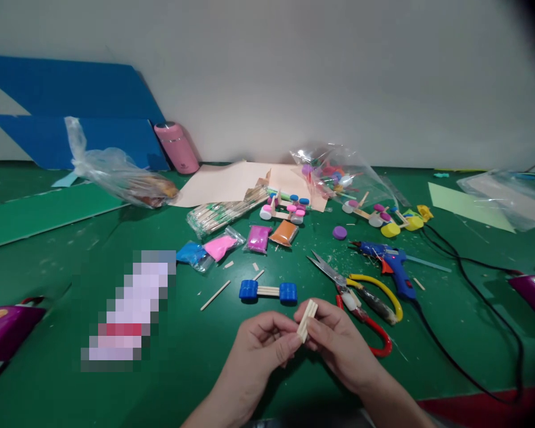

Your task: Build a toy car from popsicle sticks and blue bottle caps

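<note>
Between my two hands is a short bundle of pale wooden sticks, tilted up to the right. The thumb and fingers of my left hand pinch its lower end. My right hand is closed on its upper part. Just beyond them lies a piece made of blue bottle caps joined by short wooden sticks. A loose wooden stick rests to its left. Right of my hands are scissors and pliers with yellow and red handles among them, partly overlapping.
A blue glue gun with a black cord lies at the right. Clay packets, bundled sticks, small cap-wheeled models and a plastic bag are farther back. A pink flask leans against the wall.
</note>
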A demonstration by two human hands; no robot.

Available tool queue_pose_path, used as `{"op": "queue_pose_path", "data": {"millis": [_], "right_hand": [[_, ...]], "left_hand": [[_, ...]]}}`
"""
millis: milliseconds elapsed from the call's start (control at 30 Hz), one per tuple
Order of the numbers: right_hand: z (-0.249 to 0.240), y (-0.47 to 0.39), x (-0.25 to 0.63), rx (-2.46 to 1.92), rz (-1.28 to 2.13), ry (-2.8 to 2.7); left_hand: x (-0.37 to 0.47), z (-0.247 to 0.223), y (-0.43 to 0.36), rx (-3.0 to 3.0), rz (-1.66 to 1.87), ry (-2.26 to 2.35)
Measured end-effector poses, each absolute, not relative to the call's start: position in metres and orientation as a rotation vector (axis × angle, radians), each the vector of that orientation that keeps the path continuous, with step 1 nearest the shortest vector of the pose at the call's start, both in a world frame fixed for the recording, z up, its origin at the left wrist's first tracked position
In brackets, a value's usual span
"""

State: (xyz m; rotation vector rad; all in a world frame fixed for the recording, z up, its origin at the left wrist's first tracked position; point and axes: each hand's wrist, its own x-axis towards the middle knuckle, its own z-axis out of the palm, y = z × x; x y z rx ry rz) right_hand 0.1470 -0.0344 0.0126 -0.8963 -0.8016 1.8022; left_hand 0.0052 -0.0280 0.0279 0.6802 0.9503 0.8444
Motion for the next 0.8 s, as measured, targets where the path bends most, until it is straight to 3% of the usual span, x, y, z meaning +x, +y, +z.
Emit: {"op": "queue_pose_path", "data": {"millis": [300,633,800], "right_hand": [[0.016,-0.032,0.146,-0.881,1.799,-0.775],[0.023,-0.031,0.155,-1.003,1.66,-0.991],[0.029,-0.031,0.157,-1.075,1.575,-1.078]], "left_hand": [[0.004,0.03,-0.026,0.901,0.913,0.965],[0.0,0.037,-0.023,1.882,1.102,0.999],[0.0,0.041,-0.02,2.02,1.115,0.987]]}}
